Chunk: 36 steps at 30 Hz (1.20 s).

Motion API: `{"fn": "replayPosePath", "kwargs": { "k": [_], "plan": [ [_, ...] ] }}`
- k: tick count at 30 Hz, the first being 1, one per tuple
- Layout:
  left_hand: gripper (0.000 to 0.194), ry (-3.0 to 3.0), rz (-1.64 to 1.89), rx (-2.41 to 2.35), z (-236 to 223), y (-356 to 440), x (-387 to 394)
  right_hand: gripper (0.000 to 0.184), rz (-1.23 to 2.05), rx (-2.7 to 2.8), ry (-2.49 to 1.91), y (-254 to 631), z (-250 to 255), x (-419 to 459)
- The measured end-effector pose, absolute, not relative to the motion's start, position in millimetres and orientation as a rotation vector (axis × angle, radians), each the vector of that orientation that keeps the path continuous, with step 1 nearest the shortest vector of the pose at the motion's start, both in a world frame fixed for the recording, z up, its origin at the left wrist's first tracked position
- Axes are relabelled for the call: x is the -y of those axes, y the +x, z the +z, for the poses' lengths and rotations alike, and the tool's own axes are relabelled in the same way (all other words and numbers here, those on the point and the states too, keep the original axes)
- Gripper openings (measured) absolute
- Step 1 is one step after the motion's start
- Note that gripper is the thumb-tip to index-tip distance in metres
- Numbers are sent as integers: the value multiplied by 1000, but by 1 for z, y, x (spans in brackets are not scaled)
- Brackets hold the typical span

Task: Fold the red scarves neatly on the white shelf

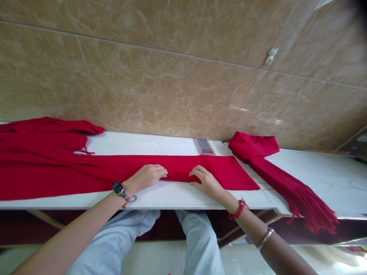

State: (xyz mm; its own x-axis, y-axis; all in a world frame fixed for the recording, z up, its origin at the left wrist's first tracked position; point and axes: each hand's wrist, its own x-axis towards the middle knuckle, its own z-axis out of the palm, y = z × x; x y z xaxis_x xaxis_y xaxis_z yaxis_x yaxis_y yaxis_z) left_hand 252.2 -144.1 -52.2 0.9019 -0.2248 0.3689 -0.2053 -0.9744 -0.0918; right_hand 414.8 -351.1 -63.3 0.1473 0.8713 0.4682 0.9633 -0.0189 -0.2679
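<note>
Smooth the red cloth (178, 167) flat, near edge straight along the desk (172, 196), the right hand (207, 181) with grip parted, the left hand (145, 176) with grip impossible to tell.

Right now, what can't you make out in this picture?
- Pixelated item, head view: blocky blurring hides what it is.
- Long red cloth, head view: its left end is cut off by the picture's left edge.
- Cloth under the left hand, head view: covered by that hand.
- Watch, head view: its display is too small to read.
</note>
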Motion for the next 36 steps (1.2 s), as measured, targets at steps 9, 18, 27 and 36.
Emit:
{"fn": "replayPosePath", "kwargs": {
  "k": [9, 18, 27, 36],
  "plan": [
    [16, -3067, -569, -196, -57, 256, 141, 8, -4, 1652, -1880, 431, -63, 346],
    [19, -3058, -535, -149, -60, 256, 140, 7, -106, 1692, -1748, 431, -69, 348],
    [20, -2970, -503, -324, -48, 254, 151, 23, -340, 1950, -1824, 411, -65, 348],
    [19, -2922, -554, -314, -54, 253, 147, 14, -322, 1896, -1923, 385, -65, 308]
  ]
}}
